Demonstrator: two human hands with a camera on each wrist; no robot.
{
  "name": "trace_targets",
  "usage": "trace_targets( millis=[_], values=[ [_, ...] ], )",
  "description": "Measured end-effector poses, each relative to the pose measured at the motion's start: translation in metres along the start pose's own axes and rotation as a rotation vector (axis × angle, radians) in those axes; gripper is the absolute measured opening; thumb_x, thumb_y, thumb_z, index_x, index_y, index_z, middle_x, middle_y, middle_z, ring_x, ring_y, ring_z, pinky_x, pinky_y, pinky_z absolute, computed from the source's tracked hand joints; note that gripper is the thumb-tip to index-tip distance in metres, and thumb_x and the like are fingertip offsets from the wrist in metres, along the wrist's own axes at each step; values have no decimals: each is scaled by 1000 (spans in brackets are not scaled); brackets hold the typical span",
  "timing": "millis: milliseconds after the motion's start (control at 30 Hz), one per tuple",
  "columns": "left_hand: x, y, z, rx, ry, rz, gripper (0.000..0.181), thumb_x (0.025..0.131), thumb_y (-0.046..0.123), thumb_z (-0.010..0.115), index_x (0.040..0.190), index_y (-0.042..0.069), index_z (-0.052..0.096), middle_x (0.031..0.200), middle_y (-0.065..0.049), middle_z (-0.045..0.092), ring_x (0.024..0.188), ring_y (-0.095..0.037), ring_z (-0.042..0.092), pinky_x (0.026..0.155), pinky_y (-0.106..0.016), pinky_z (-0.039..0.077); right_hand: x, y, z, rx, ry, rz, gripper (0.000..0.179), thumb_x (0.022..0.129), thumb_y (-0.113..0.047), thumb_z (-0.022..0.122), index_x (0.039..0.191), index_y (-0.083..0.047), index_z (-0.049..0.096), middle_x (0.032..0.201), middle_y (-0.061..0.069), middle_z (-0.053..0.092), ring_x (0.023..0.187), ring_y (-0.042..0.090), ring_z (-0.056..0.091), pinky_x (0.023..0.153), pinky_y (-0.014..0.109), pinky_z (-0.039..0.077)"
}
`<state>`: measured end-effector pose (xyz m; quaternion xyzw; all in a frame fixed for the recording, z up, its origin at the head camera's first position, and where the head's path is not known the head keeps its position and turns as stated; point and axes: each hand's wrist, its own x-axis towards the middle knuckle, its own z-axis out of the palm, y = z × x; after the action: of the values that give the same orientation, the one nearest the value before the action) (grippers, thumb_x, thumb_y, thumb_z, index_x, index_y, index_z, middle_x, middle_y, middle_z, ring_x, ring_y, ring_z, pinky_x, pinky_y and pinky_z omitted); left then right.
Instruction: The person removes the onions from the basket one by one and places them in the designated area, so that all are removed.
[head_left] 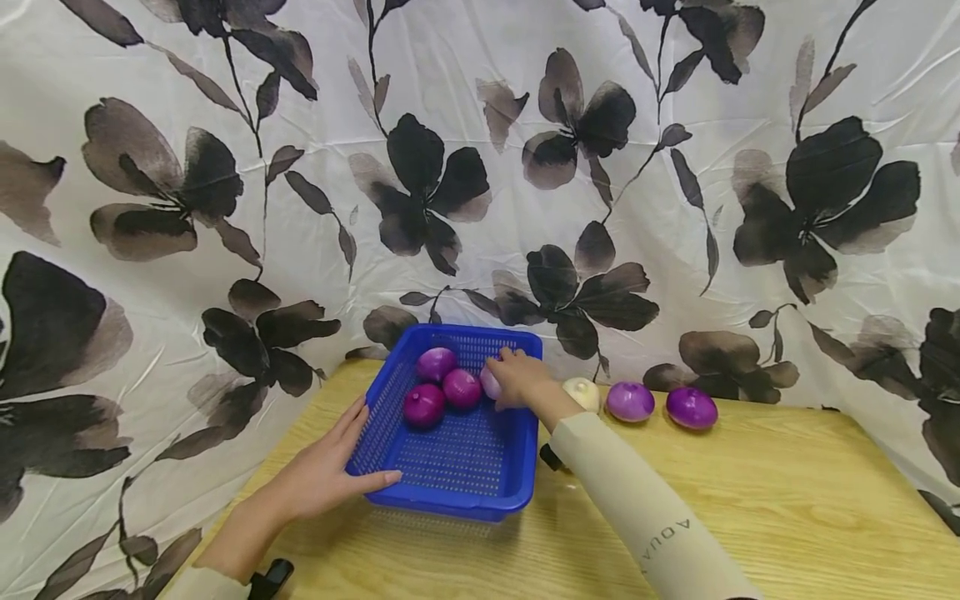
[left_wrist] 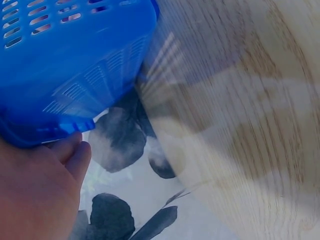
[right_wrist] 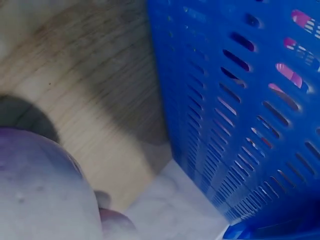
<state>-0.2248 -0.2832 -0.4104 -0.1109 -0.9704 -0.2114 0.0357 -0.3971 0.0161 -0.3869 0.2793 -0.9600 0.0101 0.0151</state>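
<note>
A blue plastic basket (head_left: pixel 450 454) with slotted walls stands on the table, three purple onions inside: one at the back (head_left: pixel 437 364), one in the middle (head_left: pixel 462 389) and one at the front left (head_left: pixel 423 406). Inside its right wall, my right hand (head_left: pixel 517 379) holds a paler purple onion (head_left: pixel 491 383), mostly hidden behind the fingers. My left hand (head_left: pixel 318 467) rests against the basket's left side, fingers extended along the rim and thumb over the front left corner. In the left wrist view, fingertips (left_wrist: pixel 75 147) touch the rim's edge.
Right of the basket, a whitish onion (head_left: pixel 582 394) and two purple onions, one nearer (head_left: pixel 630 402) and one farther right (head_left: pixel 692 408), form a row on the wooden table (head_left: pixel 787 483). A floral cloth (head_left: pixel 450 83) hangs close behind.
</note>
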Motion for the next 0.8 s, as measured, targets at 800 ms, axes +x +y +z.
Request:
trace_targets(
  millis=[800],
  values=[
    [-2, 2, -2, 10, -1, 11, 120, 83, 78, 62, 163, 0, 16, 172, -14, 7, 147, -50, 30, 108, -70, 36, -20, -29, -4, 167, -173, -279, 57, 80, -39, 85, 128, -12, 67, 114, 4, 71, 106, 22, 65, 90, 37, 53]
  ],
)
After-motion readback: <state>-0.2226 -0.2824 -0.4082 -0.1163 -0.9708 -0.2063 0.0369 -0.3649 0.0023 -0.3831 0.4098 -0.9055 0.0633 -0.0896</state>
